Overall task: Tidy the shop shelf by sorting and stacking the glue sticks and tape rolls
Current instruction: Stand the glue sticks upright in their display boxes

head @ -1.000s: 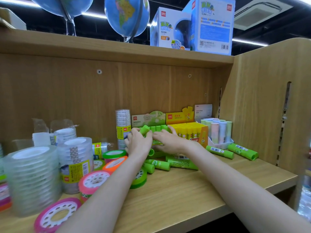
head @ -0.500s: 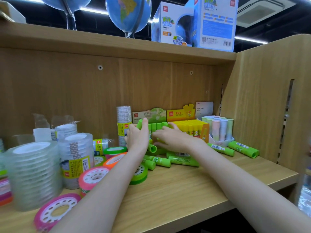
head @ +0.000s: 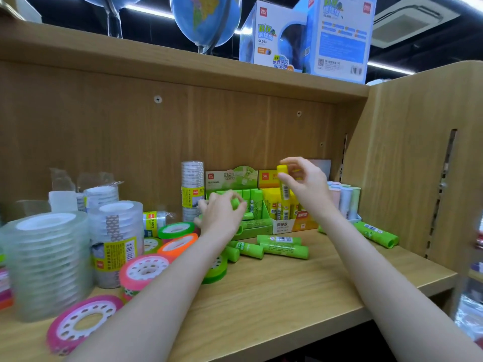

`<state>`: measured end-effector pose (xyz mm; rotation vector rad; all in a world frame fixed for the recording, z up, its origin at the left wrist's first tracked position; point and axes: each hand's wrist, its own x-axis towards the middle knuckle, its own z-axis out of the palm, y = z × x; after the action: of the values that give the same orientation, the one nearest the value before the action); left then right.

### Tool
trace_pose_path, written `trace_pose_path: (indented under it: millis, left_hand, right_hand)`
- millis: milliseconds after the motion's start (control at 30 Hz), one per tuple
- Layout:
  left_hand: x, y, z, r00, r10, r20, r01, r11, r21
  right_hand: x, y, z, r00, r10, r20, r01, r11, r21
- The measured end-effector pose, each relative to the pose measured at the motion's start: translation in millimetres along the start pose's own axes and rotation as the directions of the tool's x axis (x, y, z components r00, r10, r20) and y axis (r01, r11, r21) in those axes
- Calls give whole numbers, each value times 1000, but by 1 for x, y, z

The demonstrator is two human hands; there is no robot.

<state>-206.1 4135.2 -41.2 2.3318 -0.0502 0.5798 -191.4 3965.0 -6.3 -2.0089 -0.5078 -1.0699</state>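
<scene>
Shop shelf, stationery bay: two hands at the glue-stick display boxes.

Right hand (head: 307, 186) pinches a yellow glue stick (head: 283, 184) between thumb and fingertips, held above the yellow display box (head: 292, 216); the stick's long axis is near upright, cap end up, tilted slightly left. Left hand (head: 222, 215) has its fingers curled round a green glue stick (head: 236, 203) in front of the green display box (head: 248, 205); that stick is mostly hidden, so its direction cannot be told. Three loose green glue sticks (head: 283, 248) lie flat on the wooden shelf (head: 287, 288) just before the boxes, long axes roughly left to right. One more green stick (head: 376, 234) lies at the right wall, pointing down to the right. Tape rolls (head: 146, 270), pink, orange and green, lie flat at left beside clear tape stacks (head: 47, 262).
</scene>
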Motion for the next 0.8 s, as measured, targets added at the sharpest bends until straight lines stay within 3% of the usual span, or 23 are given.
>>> trace_pose_path:
  millis: [133, 333, 400, 500, 700, 733, 800]
  left_hand:
    - [-5, -3, 7, 992, 78, 99, -100, 964, 245]
    - [-6, -4, 8, 992, 76, 104, -102, 955, 279]
    - [-6, -4, 8, 990, 82, 110, -111, 951, 289]
    - [-6, -4, 4, 988, 82, 129, -120, 939, 322]
    - [-9, -3, -7, 972, 128, 197, -209, 852, 479]
    - [-11, -1, -9, 966, 138, 220, -232, 840, 490]
    - [-14, 2, -12, 945, 170, 278, -298, 798, 524]
  right_hand:
    - [-11, 11, -2, 999, -24, 48, 30, 990, -138]
    - [-10, 16, 8, 985, -89, 149, 128, 951, -280]
    - [-10, 20, 12, 971, -57, 232, 142, 918, -370]
    - [-10, 19, 12, 976, 21, 218, 84, 884, -460]
    - [-22, 11, 10, 958, 46, 282, 161, 728, -666]
    - [-27, 12, 8, 963, 30, 269, 161, 736, -657]
    - [-37, 9, -2, 983, -71, 171, 148, 855, -498]
